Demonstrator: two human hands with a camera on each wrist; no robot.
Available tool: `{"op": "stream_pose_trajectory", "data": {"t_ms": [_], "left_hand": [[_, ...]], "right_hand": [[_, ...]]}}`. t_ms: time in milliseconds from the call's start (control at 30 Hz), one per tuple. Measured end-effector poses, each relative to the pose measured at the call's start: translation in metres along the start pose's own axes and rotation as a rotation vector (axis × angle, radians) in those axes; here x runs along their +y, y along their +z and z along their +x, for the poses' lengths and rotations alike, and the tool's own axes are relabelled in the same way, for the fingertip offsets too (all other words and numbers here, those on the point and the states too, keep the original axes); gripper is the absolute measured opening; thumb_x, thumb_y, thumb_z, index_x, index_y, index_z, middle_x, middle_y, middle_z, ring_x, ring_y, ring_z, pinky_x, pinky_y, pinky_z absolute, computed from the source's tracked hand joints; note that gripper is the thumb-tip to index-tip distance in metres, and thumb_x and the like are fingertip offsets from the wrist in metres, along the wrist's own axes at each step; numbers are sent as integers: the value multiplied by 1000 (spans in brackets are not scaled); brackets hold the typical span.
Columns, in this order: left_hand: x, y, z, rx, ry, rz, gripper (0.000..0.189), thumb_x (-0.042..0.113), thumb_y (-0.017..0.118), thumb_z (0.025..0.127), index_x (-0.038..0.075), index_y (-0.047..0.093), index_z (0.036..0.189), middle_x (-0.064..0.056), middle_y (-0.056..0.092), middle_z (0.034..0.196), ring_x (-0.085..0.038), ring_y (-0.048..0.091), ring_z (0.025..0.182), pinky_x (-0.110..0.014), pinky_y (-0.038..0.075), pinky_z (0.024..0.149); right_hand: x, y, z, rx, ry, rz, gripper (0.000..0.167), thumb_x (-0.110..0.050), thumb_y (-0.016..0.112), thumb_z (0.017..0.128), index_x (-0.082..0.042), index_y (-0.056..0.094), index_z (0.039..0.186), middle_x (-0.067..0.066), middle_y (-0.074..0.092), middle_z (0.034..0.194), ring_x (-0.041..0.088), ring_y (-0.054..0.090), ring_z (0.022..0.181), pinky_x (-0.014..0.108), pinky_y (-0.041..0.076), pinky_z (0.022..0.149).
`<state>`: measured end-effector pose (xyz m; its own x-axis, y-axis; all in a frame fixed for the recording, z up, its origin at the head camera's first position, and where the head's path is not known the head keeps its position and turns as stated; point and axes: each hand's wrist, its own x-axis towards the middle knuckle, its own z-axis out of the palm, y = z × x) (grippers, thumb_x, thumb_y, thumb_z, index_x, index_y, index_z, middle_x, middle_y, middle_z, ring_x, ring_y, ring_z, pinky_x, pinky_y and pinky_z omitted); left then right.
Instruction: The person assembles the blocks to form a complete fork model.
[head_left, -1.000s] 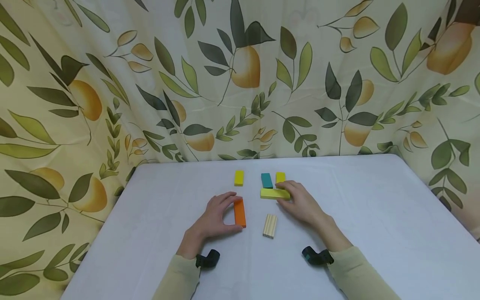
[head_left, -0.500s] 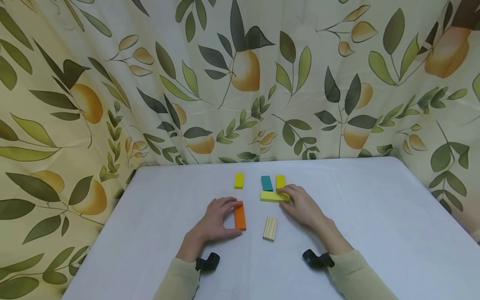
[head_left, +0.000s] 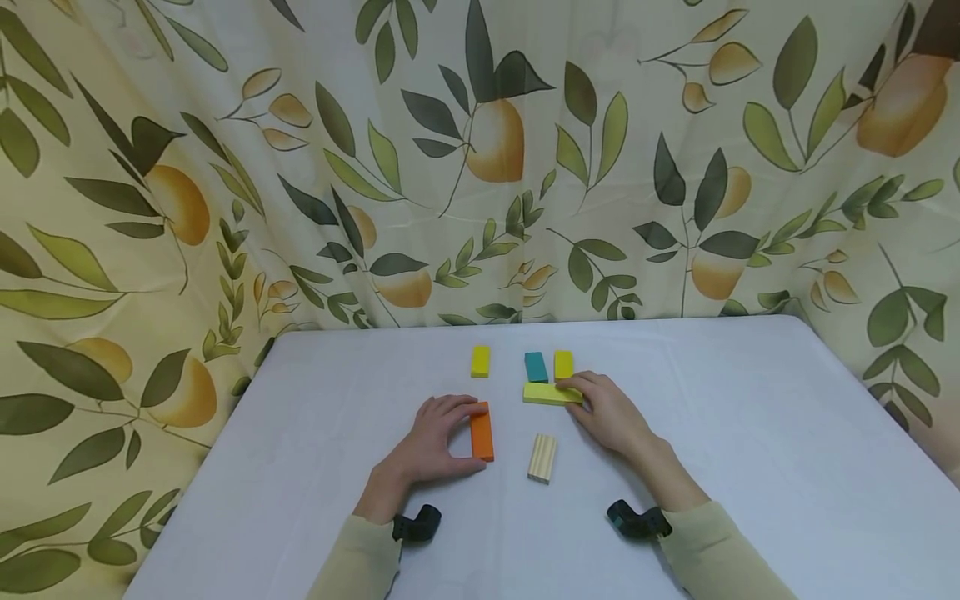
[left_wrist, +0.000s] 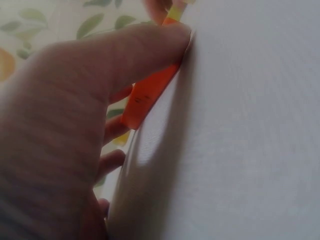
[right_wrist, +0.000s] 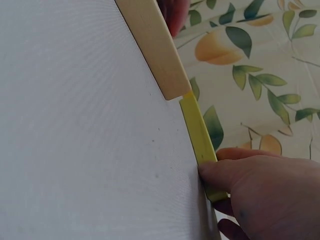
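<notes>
In the head view my left hand (head_left: 427, 442) spans an orange block (head_left: 482, 432) lying lengthwise, its thumb at the near end and a fingertip at the far end. The left wrist view shows fingers behind the same orange block (left_wrist: 147, 95). My right hand (head_left: 611, 417) pinches the right end of a yellow-green block (head_left: 547, 393) lying crosswise; its thumb lies on the near side in the right wrist view. Just beyond that block are a teal block (head_left: 536, 367) and a small yellow block (head_left: 563, 363).
A pale, grooved wooden block (head_left: 542, 458) lies between the hands, nearer the body. Another yellow block (head_left: 480, 362) lies beyond the orange one. Everything rests on a white-covered table (head_left: 300, 383), with a fruit-patterned curtain (head_left: 480, 250) behind its far edge.
The right index finger has drawn slightly nearer the body, uncovering more of the small yellow block. The left hand keeps its place on the orange block; the head view has shifted a little.
</notes>
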<state>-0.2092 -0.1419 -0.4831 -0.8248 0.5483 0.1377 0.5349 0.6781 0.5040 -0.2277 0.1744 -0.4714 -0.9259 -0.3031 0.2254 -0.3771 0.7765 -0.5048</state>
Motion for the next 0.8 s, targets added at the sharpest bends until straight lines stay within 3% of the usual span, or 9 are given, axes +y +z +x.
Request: {"op": "stream_pose_trajectory", "data": {"t_ms": [800], "left_hand": [[2,1,1,4,-26,8,68,46,79,84,25,55,144,4,48,149,-20,36,139,-51,16,119]], "right_hand": [[2,0,1,8,-21,51,32,-3,72,92,-5,69,123,15,65,126,37,57,122,55,44,103]]}}
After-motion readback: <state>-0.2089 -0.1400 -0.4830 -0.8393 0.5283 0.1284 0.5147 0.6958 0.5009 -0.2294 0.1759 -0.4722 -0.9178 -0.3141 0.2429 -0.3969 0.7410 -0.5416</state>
